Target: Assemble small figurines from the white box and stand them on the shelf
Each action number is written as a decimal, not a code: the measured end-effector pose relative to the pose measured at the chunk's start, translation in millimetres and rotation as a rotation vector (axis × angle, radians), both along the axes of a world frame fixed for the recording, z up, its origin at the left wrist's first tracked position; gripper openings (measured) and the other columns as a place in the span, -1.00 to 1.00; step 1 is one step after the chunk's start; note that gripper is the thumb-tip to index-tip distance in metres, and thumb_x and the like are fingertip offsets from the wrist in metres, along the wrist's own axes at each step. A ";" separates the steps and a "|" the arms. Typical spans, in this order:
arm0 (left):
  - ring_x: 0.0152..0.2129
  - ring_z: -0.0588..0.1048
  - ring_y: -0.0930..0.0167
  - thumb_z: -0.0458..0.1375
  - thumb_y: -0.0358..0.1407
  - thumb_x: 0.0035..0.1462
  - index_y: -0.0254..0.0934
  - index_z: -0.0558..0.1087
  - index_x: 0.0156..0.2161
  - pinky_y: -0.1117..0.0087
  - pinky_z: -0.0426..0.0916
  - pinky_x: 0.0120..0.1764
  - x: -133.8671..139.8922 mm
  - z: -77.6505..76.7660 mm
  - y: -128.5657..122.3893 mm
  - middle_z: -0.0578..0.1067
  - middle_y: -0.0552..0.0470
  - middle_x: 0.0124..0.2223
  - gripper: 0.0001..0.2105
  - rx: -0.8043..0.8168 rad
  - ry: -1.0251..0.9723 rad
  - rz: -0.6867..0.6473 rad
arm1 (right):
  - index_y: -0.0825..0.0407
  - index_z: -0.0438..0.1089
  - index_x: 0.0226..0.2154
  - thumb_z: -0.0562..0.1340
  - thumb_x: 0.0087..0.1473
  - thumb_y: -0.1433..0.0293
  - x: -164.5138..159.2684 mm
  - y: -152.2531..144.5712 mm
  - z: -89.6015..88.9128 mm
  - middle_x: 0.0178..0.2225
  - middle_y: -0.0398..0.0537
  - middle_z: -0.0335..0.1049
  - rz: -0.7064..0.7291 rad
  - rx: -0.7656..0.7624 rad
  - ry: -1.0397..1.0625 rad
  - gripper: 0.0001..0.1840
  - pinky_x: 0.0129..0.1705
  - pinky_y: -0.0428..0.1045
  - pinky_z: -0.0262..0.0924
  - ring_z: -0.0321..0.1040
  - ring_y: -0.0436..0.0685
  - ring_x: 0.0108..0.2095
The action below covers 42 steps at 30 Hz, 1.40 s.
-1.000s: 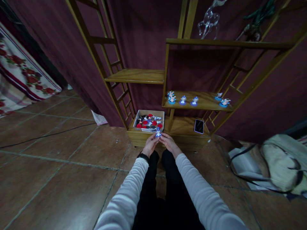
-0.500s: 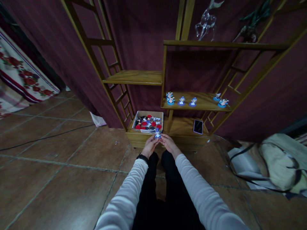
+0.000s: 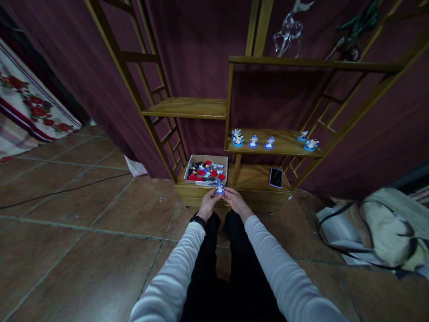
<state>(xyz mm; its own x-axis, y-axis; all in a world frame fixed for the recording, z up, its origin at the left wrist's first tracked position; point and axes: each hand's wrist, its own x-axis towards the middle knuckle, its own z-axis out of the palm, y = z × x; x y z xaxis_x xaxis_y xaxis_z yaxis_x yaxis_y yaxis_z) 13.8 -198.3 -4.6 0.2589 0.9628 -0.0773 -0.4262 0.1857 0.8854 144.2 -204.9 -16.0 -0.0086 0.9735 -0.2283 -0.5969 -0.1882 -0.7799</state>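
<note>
Beyond the left grip [image 3: 208,202] stands a wooden display shelf [image 3: 187,106] before maroon curtains [image 3: 197,53]; dimly lit brown floor tiles [image 3: 83,268] with pale grout [image 3: 90,230] spread below and left of that grip.

Box [image 3: 187,180] stands beyond hands [image 3: 208,203]; gap right of purple figurines [image 3: 269,144]

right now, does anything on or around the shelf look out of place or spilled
Nothing looks spilled or damaged. The phone-like device on the lowest shelf seems slightly out of place, being no ornament. In the box, figurines lie jumbled, unlike the upright ones above.
</note>
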 end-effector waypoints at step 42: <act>-0.02 0.32 0.24 -0.07 -0.41 0.13 -0.28 0.08 0.20 0.30 0.20 -0.03 -7.3 8.9 2.5 0.25 -0.25 0.11 -0.51 0.876 1.434 -0.134 | -0.05 0.38 -0.31 0.30 -0.37 0.55 9.7 8.6 -5.1 -0.33 -0.21 0.41 0.039 -0.052 -0.208 -0.57 -0.17 0.01 0.27 0.37 0.01 -0.32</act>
